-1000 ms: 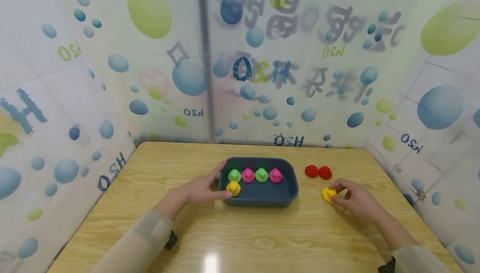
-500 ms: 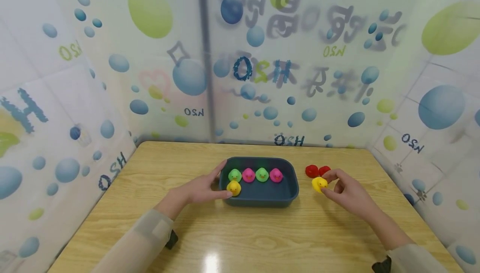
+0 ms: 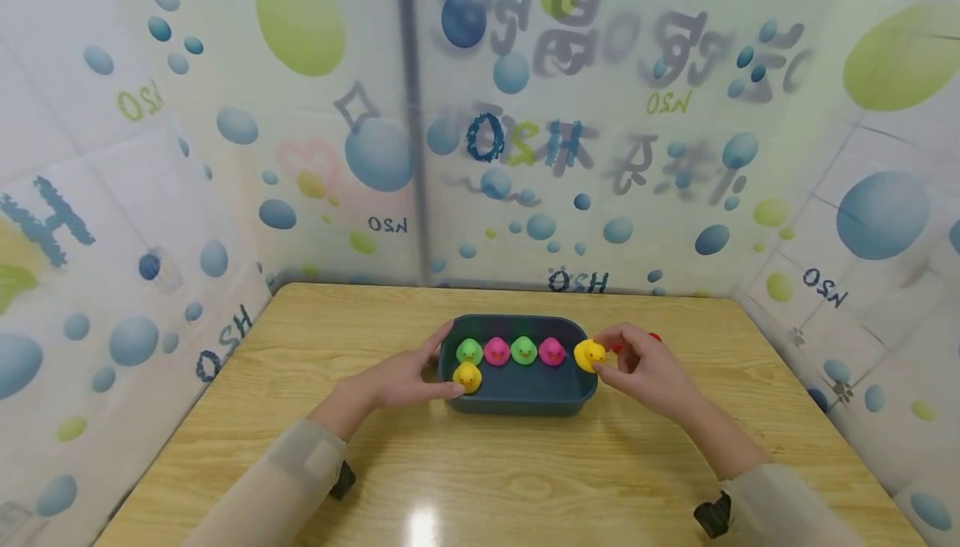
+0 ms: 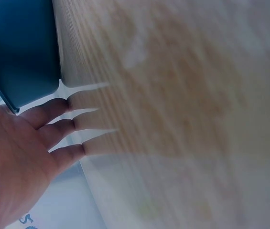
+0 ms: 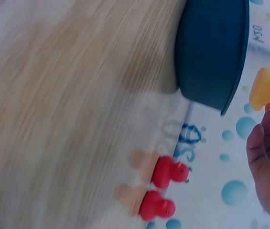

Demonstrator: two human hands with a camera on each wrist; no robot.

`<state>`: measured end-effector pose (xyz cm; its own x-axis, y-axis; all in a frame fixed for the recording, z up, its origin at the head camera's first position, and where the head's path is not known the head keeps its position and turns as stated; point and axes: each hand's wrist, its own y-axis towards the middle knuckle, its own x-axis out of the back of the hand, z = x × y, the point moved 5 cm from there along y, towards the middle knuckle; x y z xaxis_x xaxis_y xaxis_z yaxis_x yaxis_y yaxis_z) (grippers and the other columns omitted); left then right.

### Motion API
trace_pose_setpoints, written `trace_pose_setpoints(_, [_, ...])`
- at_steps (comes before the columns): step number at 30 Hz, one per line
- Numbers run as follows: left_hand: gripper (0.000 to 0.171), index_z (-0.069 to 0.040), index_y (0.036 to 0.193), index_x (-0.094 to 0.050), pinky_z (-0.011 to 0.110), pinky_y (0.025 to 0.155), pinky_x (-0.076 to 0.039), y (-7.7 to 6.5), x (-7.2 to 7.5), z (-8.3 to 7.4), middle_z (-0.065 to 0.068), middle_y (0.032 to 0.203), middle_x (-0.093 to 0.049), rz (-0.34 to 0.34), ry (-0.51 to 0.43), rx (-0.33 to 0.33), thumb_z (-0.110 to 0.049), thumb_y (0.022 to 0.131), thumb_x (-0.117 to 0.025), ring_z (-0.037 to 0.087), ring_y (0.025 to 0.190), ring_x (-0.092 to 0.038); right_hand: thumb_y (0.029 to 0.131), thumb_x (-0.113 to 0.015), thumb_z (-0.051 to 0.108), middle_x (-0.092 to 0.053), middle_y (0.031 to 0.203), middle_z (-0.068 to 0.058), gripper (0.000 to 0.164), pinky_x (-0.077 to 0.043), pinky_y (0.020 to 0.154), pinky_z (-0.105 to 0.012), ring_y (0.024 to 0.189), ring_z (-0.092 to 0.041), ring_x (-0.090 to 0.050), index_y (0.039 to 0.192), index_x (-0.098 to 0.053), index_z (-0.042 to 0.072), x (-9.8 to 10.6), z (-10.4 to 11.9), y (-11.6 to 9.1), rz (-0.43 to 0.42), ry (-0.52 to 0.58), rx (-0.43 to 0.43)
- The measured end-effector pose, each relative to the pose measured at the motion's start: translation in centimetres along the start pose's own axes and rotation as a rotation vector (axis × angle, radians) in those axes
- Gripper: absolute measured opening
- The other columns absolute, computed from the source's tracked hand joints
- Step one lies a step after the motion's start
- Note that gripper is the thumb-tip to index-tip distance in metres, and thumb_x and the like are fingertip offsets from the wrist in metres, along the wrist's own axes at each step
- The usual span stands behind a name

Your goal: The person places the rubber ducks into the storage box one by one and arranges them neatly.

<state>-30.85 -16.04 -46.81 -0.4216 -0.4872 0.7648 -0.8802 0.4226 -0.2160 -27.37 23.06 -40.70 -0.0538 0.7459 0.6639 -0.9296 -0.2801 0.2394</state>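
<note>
My right hand [image 3: 652, 372] pinches a yellow rubber duck [image 3: 590, 356] between thumb and fingertips, raised above the right rim of a dark blue tray [image 3: 517, 405]. The right wrist view shows this duck higher than the tray's rim. At the tray's left end, my left hand [image 3: 401, 380] spreads straight fingers along the side, with the thumb by the front left rim. Inside the tray, green and pink ducks [image 3: 497, 352] alternate in a back row. Another yellow duck [image 3: 467, 378] sits in front of the leftmost green one, near my left thumb.
Two red ducks [image 5: 166, 172] stand side by side on the wooden table [image 3: 495, 480], right of the tray; my right hand mostly hides them in the head view. A bubble-printed curtain [image 3: 600, 155] surrounds the table at the back and sides.
My right hand has lifted the yellow duck off the table and carried it left and back to the tray's right rim. The left hand and tray have stayed put.
</note>
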Motion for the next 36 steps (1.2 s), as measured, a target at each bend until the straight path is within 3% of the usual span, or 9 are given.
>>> trace_pose_setpoints(9, [0.112,-0.052,0.174,0.003,0.07,0.129,-0.034,-0.2,0.2,-0.2,0.017,0.175,-0.042,0.001,0.005,-0.004,-0.082,0.092,-0.067,0.048,0.159,-0.043,0.093,-0.088,0.017,-0.067,0.102,-0.008,0.034,-0.047,0.062,-0.024,0.078,-0.021,-0.055,0.122,-0.069,0.015,-3.6,1.1,1.9,0.054,0.016,0.013])
trace_pose_setpoints(16, [0.112,-0.05,0.175,0.003,0.07,0.129,-0.035,-0.1,0.1,-0.1,0.017,0.175,-0.042,0.001,0.004,-0.008,-0.081,0.093,-0.067,0.048,0.159,-0.043,0.094,-0.086,0.014,-0.068,0.103,-0.003,0.03,-0.051,0.067,-0.023,0.076,-0.017,-0.056,0.12,-0.071,0.014,-6.2,2.2,3.6,0.108,0.022,0.088])
trace_pose_setpoints(24, [0.114,-0.052,0.174,0.003,0.069,0.129,-0.035,0.0,0.1,0.0,0.016,0.175,-0.042,0.002,0.008,-0.001,-0.084,0.09,-0.067,0.048,0.158,-0.044,0.097,-0.085,0.019,-0.071,0.11,0.0,0.029,-0.054,0.072,-0.024,0.08,-0.016,-0.057,0.122,-0.07,0.017,-8.7,2.8,4.6,0.163,0.011,0.041])
trace_pose_setpoints(36, [0.115,-0.044,0.177,0.001,0.068,0.129,-0.036,-0.1,0.3,-0.2,0.018,0.172,-0.046,-0.002,0.006,-0.032,-0.082,0.092,-0.067,0.048,0.157,-0.046,0.099,-0.083,0.02,-0.072,0.114,-0.002,0.026,-0.057,0.075,-0.026,0.08,-0.014,-0.063,0.122,-0.071,0.016,-10.8,3.3,5.1,0.238,-0.016,0.044])
